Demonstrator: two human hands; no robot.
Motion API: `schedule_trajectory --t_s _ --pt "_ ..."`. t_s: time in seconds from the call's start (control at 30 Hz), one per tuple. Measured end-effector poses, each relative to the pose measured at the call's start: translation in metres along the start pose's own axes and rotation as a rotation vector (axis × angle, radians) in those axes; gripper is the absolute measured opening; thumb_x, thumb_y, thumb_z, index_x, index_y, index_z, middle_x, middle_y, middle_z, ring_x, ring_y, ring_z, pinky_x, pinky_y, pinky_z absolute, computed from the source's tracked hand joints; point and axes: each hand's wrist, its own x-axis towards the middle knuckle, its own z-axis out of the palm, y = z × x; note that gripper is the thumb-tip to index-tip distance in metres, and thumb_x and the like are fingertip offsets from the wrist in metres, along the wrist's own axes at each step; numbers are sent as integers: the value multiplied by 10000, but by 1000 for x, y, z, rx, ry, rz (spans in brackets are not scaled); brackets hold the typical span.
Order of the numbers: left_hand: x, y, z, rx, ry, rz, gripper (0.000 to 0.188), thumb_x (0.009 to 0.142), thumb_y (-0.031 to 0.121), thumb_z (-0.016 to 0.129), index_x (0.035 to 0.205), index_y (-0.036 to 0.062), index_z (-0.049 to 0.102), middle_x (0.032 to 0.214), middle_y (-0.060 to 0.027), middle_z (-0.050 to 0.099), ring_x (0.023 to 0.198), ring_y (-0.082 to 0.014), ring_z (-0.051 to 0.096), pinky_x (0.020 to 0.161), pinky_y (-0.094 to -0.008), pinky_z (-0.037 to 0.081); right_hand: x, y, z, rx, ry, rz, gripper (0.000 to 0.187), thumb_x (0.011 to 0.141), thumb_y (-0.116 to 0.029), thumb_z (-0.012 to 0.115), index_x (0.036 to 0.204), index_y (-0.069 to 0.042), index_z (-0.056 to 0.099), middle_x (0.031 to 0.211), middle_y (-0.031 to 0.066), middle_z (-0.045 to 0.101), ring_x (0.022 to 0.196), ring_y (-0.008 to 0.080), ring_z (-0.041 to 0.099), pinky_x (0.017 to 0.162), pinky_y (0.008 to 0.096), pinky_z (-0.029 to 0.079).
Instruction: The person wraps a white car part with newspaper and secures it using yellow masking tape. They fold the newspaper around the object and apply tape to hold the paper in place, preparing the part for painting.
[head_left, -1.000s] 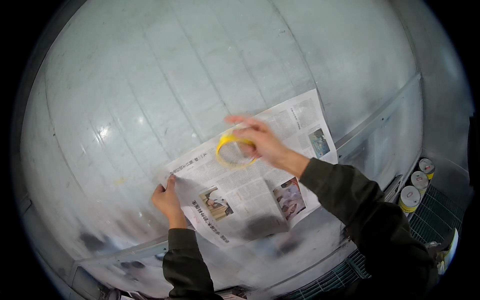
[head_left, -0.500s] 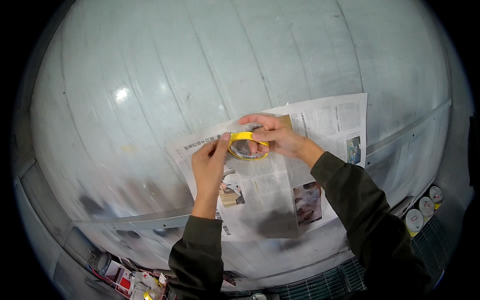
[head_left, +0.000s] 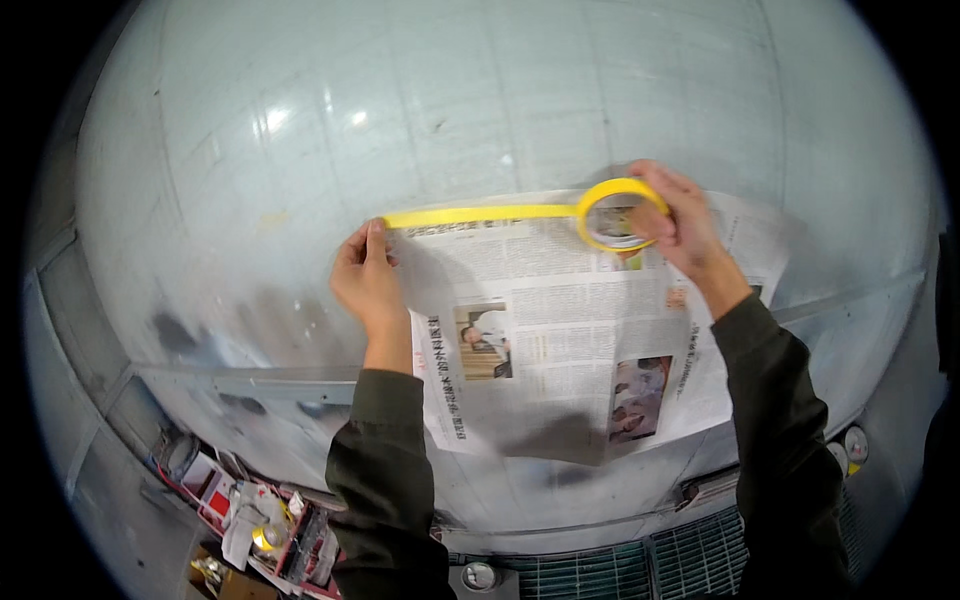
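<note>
A yellow strip of tape stretches nearly level between my hands, along the top edge of a newspaper sheet. My left hand is closed, pinching the strip's free end between thumb and fingers at the sheet's upper left corner. The yellow tape roll is in my right hand, with fingers partly through and behind its ring. Behind the newspaper stands a large pale grey panel. Whether the strip sticks to the panel along its length, I cannot tell. The sheet's lower part hangs loose, slightly creased.
At lower left sits a red and white cart cluttered with supplies, including another yellow roll. A cardboard box is below it. Metal cans stand at lower right. Floor grating runs along the bottom, beside a round can.
My hands have moved apart, left hand leftward and right hand up and rightward with the roll. A length of yellow tape has been drawn out between them. The view has shifted slightly.
</note>
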Motion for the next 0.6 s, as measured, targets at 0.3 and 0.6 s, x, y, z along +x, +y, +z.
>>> schedule_trajectory --t_s 0.3,0.6 --pt "8 -1 16 -14 162 53 216 914 160 775 979 -45 752 795 -61 700 631 -92 615 513 -232 504 5 -9 2 113 133 -30 188 1071 -244 540 985 -90 605 549 -63 357 488 60 310 573 262 347" --pt "17 -7 10 58 170 158 257 910 153 788 1080 -26 718 907 -70 701 615 -105 593 581 -240 506 6 -5 2 80 106 -45 209 1074 -273 546 966 -97 579 574 -68 354 509 55 313 592 258 367"
